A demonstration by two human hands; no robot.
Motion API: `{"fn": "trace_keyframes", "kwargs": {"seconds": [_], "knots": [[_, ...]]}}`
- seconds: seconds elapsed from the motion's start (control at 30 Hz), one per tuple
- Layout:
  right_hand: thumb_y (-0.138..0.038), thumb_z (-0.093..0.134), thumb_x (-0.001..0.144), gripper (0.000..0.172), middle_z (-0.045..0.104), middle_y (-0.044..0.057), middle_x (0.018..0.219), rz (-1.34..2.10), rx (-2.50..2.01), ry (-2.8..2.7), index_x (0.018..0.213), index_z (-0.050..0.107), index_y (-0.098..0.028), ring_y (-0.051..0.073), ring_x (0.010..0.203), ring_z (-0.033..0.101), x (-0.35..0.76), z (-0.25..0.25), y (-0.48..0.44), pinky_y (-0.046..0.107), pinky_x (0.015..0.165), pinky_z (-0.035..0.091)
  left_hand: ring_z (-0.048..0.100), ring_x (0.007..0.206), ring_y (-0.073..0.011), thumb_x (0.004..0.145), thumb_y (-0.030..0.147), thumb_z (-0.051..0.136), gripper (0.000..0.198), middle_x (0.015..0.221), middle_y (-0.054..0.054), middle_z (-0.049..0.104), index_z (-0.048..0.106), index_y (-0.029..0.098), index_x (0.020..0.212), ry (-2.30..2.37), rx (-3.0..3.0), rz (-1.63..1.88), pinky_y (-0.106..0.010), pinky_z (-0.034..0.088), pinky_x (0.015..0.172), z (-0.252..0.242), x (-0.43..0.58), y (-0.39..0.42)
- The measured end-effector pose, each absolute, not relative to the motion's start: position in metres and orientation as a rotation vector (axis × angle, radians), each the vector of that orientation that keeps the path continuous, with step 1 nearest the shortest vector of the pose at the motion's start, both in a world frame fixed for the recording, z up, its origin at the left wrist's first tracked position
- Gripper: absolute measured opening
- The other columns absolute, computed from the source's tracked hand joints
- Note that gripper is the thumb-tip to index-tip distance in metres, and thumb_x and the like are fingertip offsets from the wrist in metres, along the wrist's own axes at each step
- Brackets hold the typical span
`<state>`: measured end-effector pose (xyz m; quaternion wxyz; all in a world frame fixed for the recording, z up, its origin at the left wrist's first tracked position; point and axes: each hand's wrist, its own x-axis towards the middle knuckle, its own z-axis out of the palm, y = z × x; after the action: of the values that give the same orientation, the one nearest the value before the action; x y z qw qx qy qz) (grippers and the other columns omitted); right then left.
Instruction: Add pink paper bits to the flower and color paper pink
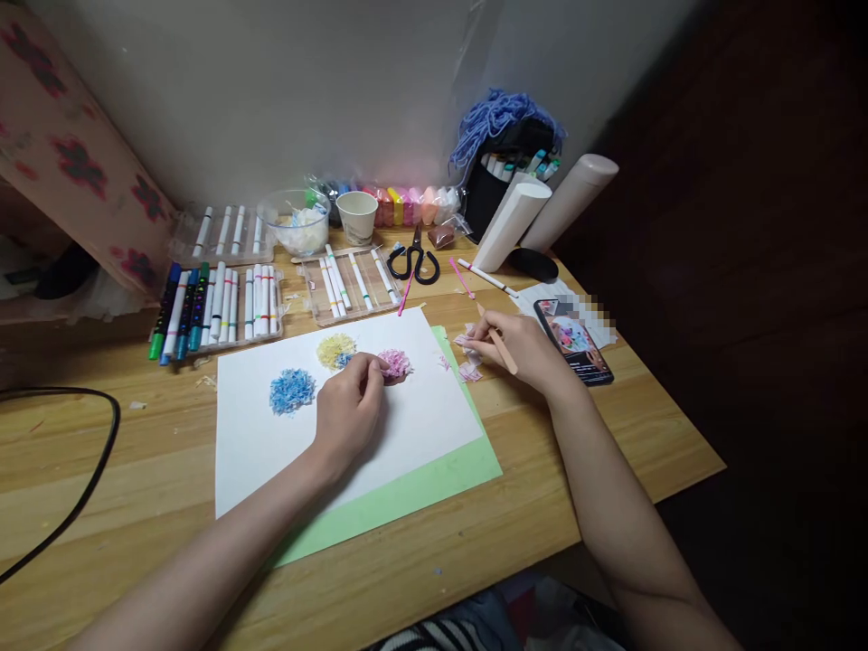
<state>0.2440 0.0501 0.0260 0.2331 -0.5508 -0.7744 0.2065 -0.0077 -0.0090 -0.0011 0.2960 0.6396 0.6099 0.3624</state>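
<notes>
My left hand rests on a white paper sheet, its fingers curled together at a tufted pink clump. What its fingertips hold, if anything, is hidden. Stuck beside the hand are a blue tufted clump and a yellow one, with a smaller blue patch partly behind my fingers. My right hand grips a light wood-coloured stick slanting through its fingers. Its fingertips are close to crumpled pale pink scraps on the table, right of the sheet.
Green paper lies under the white sheet. Behind stand marker trays, black scissors, a paper cup and a clear bowl. A phone lies at right, near white cylinders. A black cable curves at left.
</notes>
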Motion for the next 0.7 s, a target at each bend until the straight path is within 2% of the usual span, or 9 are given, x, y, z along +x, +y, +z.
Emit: {"fn": "trace_keyframes", "kwargs": {"seconds": [0.2,0.33,0.5,0.7], "knots": [[-0.014,0.061,0.076,0.015,0.063,0.003,0.069,0.431,-1.515,-2.232,0.068,0.05,-0.02,0.016,0.061,0.057,0.238,0.019,0.052,0.027,0.058,0.038,0.058,0.066,-0.0142,0.092,0.028,0.039,0.023,0.075,0.001,0.067,0.058,0.021,0.081,1.622,1.705,0.969,-0.025,0.038,0.061,-0.001,-0.006,-0.009],[-0.017,0.062,0.076,0.015,0.063,0.001,0.069,0.495,-1.531,-2.124,0.068,0.049,-0.02,0.016,0.061,0.058,0.241,0.025,0.051,0.027,0.059,0.04,0.056,0.063,-0.0138,0.091,0.027,0.04,0.022,0.075,0.001,0.068,0.058,0.021,0.081,1.637,1.717,0.955,-0.025,0.037,0.06,-0.002,-0.006,-0.009],[-0.027,0.068,0.074,0.022,0.066,0.003,0.077,0.898,-1.436,-1.773,0.067,0.048,-0.02,0.019,0.072,0.063,0.237,0.03,0.048,0.029,0.064,0.045,0.055,0.061,-0.0136,0.092,0.028,0.04,0.022,0.075,0.001,0.067,0.059,0.021,0.083,1.622,1.736,0.945,-0.025,0.038,0.06,-0.004,-0.007,-0.009],[-0.029,0.076,0.065,0.031,0.066,0.002,0.077,1.364,-1.256,-1.594,0.065,0.047,-0.019,0.016,0.068,0.062,0.211,0.025,0.04,0.028,0.061,0.047,0.051,0.055,-0.011,0.092,0.031,0.044,0.019,0.067,0.002,0.063,0.059,0.02,0.091,1.479,1.928,0.879,-0.023,0.036,0.057,-0.003,-0.005,-0.012]]}}
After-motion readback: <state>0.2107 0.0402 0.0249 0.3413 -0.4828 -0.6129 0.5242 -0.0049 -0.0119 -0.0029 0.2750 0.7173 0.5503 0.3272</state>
